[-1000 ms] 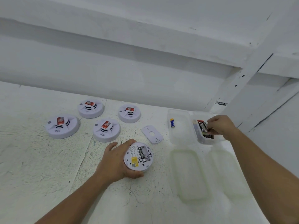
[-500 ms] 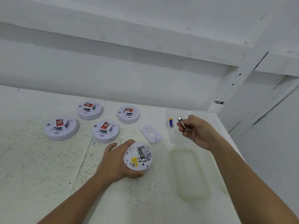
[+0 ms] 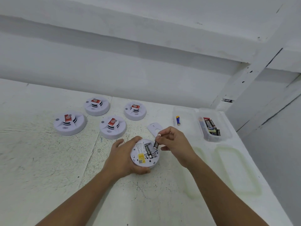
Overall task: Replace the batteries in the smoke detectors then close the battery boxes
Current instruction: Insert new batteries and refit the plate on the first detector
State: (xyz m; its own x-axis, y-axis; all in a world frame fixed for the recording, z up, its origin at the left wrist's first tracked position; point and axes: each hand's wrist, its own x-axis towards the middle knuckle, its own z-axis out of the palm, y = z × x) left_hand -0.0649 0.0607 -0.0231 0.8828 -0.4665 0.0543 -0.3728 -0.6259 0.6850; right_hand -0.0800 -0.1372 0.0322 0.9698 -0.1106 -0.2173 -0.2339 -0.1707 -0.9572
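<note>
1. Table [image 3: 40, 160]: white and speckled. Its far edge meets the wall [image 3: 146, 70]. Its right edge runs on a diagonal from the far right corner toward the near right. Bare surface lies to the near left of the arms.
2. Two lids [image 3: 234, 167]: flat on the near right. The right one lies close to the table's right edge. The right forearm crosses over the left one.
3. Two clear boxes, both uncovered, side by side at the far right. The left box [image 3: 187, 126] holds one blue battery [image 3: 178, 120]. The right box [image 3: 228, 132], just inside the right edge, holds a pile of dark batteries [image 3: 211, 126].
4. Four detectors [image 3: 69, 123], [image 3: 96, 106], [image 3: 112, 127], [image 3: 135, 110]: face up in a far-left cluster, apart from each other and clear of the wall.
5. Left hand [image 3: 122, 157]: fingers and thumb curl around the rim of the open detector [image 3: 138, 150].
6. Right hand [image 3: 174, 142]: fingertips pinch a battery [image 3: 156, 144], tilted, with its lower end in the detector's battery bay.
7. Open detector: back side up, near centre, bay exposed, with one seated battery [image 3: 148, 150] in the left slot.
8. Cover [image 3: 154, 128]: flat on the table, just beyond the right hand.
</note>
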